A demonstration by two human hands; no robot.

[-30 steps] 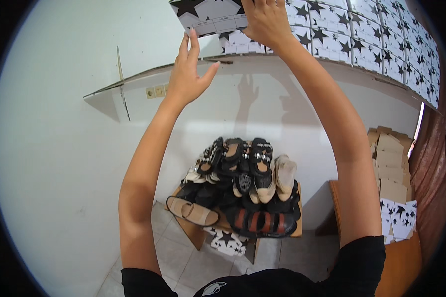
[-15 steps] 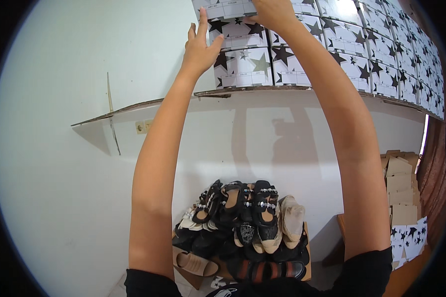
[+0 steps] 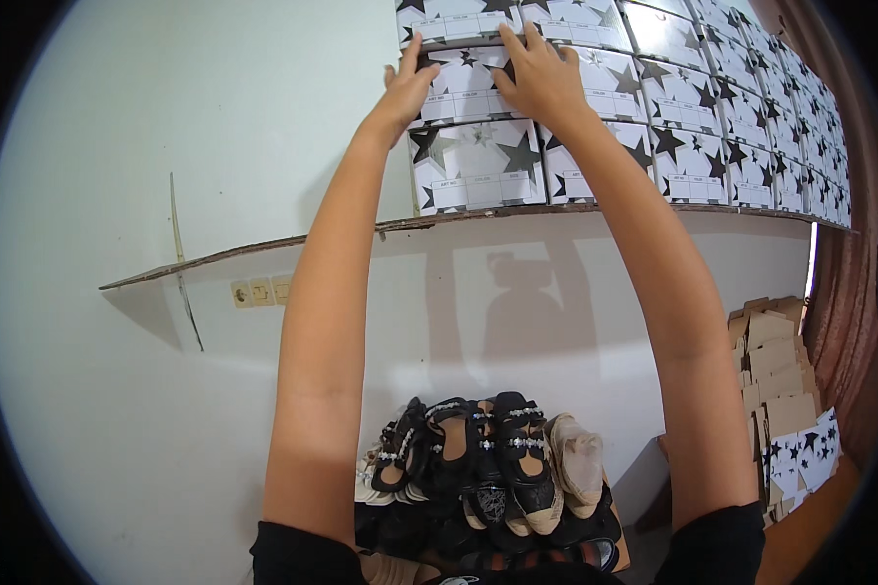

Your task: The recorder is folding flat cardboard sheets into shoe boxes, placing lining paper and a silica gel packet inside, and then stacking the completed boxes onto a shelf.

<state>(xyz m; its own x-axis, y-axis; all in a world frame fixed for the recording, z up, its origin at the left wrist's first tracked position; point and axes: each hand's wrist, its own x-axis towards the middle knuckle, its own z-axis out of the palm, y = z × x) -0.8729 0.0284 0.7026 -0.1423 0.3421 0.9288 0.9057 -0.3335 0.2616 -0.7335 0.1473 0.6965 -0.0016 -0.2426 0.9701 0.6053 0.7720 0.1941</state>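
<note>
Both arms reach up to a stack of white shoe boxes with black and grey stars on a wall shelf [image 3: 361,230]. My left hand [image 3: 403,97] is at the stack's left edge, fingers stretched and apart, by the upper box [image 3: 473,29] and the middle box [image 3: 466,86]. With its fingers spread, my right hand [image 3: 546,83] rests against the box fronts, fingertips near the upper box's lower right corner. Neither hand is wrapped round a box. Beneath them sits the lowest box [image 3: 480,174] of this column.
More star-patterned boxes [image 3: 688,97] run along the shelf to the right. Below, black jewelled sandals and other shoes [image 3: 458,448] are heaped on a table [image 3: 617,526]. Flattened cardboard [image 3: 776,361] leans at the right, beside a brown curtain [image 3: 829,312]. Wall sockets [image 3: 261,292] sit under the shelf.
The upper box, earlier jutting left between my hands, now sits level on the column. My fingers have come down onto the box fronts. The view has tilted upward.
</note>
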